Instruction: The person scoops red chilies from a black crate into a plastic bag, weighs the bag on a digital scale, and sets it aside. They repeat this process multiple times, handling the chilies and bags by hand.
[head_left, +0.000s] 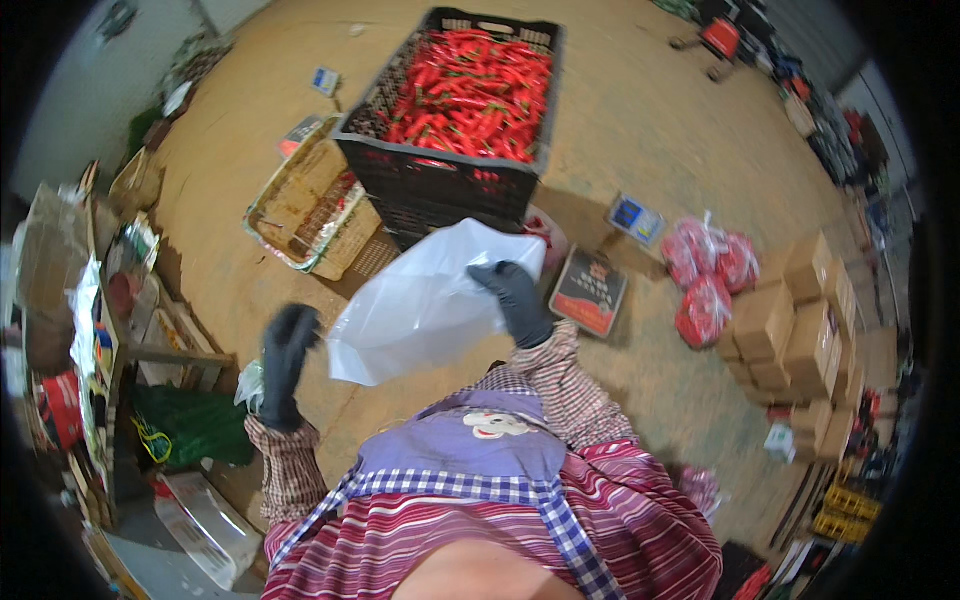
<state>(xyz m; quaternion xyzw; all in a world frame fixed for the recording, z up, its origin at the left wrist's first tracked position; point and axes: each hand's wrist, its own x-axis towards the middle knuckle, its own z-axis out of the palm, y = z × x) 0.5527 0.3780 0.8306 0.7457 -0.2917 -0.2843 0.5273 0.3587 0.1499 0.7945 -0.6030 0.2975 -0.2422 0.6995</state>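
Note:
A whitish translucent plastic bag (420, 304) spreads in front of my body. My right hand (516, 300), in a dark glove, grips the bag near its upper right edge. My left hand (289, 360), gloved too and blurred, is just left of the bag, apart from it; its fingers look curled, and whether they are closed I cannot tell. Beyond the bag stands a black plastic crate (442, 172) filled with red chili peppers (480, 97). It rests on another dark crate, partly hidden by the bag.
Left of the crates is a worn basket (300, 217). A platform scale (589, 291) with a display (636, 219) sits on the floor at right, near bagged red peppers (705, 255) and stacked cardboard boxes (795, 330). A cluttered wooden shelf (172, 354) is at left.

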